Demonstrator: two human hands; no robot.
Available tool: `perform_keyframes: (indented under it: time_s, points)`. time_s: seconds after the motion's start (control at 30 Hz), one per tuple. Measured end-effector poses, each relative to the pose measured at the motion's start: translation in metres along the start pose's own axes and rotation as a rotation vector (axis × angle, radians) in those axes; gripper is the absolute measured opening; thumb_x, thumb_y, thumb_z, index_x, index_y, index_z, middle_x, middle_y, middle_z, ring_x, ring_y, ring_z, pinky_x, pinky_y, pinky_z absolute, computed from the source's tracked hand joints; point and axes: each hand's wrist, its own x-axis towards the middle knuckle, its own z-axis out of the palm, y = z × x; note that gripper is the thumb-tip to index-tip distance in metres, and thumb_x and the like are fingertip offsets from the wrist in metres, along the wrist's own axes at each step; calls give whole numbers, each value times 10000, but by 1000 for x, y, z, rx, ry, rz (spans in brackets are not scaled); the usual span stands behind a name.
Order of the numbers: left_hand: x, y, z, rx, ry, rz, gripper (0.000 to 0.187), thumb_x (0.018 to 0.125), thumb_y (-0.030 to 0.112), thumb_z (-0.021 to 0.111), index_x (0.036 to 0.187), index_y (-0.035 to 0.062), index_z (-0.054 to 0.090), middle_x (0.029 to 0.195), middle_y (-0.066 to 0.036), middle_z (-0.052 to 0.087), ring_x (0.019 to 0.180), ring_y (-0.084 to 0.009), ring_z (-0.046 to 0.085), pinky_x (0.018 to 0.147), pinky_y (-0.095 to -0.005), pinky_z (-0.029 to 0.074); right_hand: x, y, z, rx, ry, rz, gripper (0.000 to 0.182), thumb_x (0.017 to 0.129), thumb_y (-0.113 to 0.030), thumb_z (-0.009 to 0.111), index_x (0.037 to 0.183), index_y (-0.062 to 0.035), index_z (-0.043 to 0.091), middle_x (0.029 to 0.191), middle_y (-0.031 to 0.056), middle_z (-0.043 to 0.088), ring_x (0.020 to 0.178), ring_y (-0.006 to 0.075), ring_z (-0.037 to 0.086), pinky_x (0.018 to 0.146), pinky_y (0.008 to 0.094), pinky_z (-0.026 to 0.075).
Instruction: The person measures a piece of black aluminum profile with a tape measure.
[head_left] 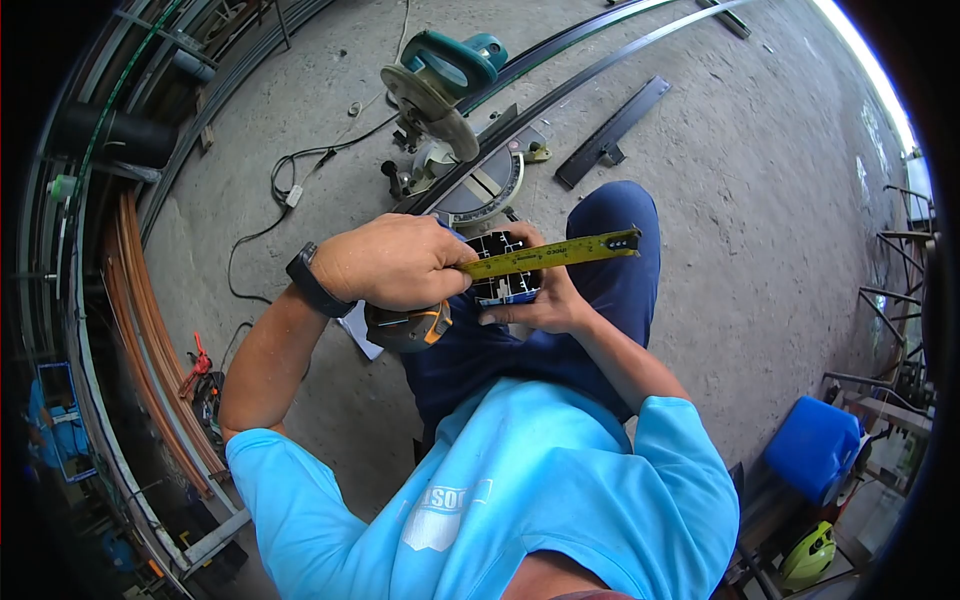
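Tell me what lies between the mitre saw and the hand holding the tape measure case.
In the head view, only bare concrete floor lies between the mitre saw and the left hand holding the tape measure case.

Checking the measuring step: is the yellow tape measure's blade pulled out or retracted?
Pulled out: the yellow blade runs from the left hand across the dark profile piece.

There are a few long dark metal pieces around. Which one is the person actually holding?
The short black profile piece, end-on in the right hand under the yellow tape measure. The long rails and the flat bar lie untouched on the floor.
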Motion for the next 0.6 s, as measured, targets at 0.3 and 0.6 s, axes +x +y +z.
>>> perform_keyframes:
  time_s: [0.3,0.6]
  points:
    - [1,0,0,3,-14,-30,292,921,266,618,1078,59,752,820,-190,711,783,-374,702,731,-459,544,-1,2,-1,19,-2,-12,982,675,-181,1003,1474,-4,459,1386,72,491,1288,198,544,1107,357,456]
    - [1,1,-1,-10,-13,-31,302,917,266,621,1089,56,754,828,-191,714,784,-369,706,729,-460,547,-1,3,-1,16,-16,24,996,671,-183,1004,1477,1,449,1387,77,489,1294,204,543,1109,360,456]
